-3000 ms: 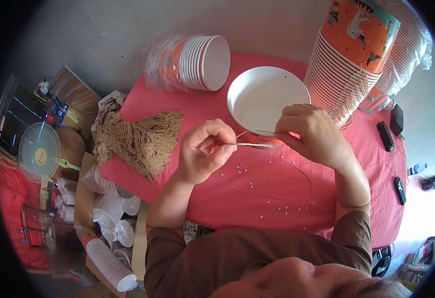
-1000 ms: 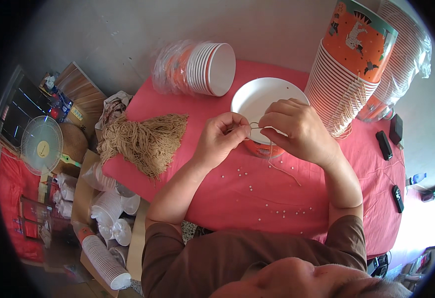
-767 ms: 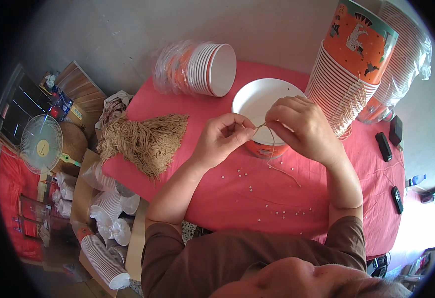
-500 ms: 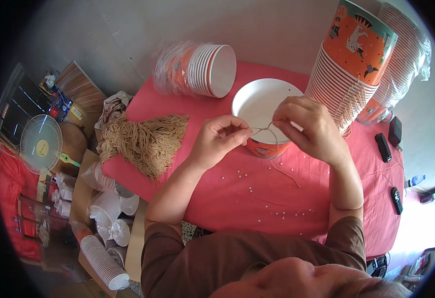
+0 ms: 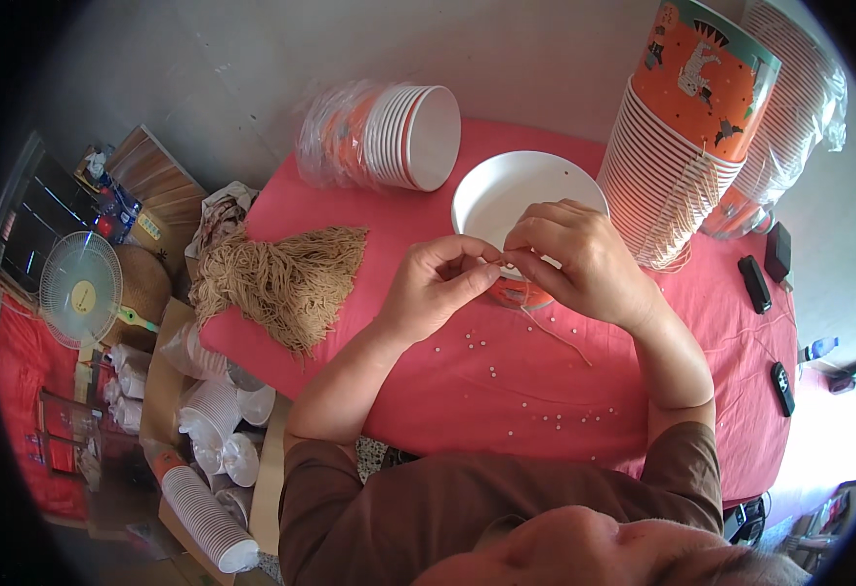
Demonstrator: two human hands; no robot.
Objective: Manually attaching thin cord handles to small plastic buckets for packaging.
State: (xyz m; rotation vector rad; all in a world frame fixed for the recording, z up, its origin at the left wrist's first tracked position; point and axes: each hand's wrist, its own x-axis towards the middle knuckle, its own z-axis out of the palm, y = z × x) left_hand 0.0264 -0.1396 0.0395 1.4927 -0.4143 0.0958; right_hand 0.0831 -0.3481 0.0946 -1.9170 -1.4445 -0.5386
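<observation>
A white-lined paper bucket (image 5: 506, 181) with an orange outside stands on the pink cloth, just beyond my hands. Over its near rim, my left hand (image 5: 445, 285) pinches a thin tan cord (image 5: 569, 344) between thumb and fingers. My right hand (image 5: 576, 256) grips the same cord, its fingertips meeting the left ones. A loose end trails down toward the cloth; the part between the fingertips is mostly hidden. One small dark hole shows in the bucket's far right wall. A thick bundle of tan cords (image 5: 286, 283) lies at the left.
Small white beads (image 5: 560, 422) are scattered on the pink cloth (image 5: 467, 400). A tall bucket stack (image 5: 657, 176) with cords hanging stands at right, plastic-wrapped buckets (image 5: 389, 137) lie at the back. Dark devices (image 5: 755, 283) sit at right; a cardboard box (image 5: 270, 479) holds wrapped cups.
My right hand has moved left and slightly down to meet the left fingertips. The cord stretch and loop that showed between the hands are now drawn in and mostly covered.
</observation>
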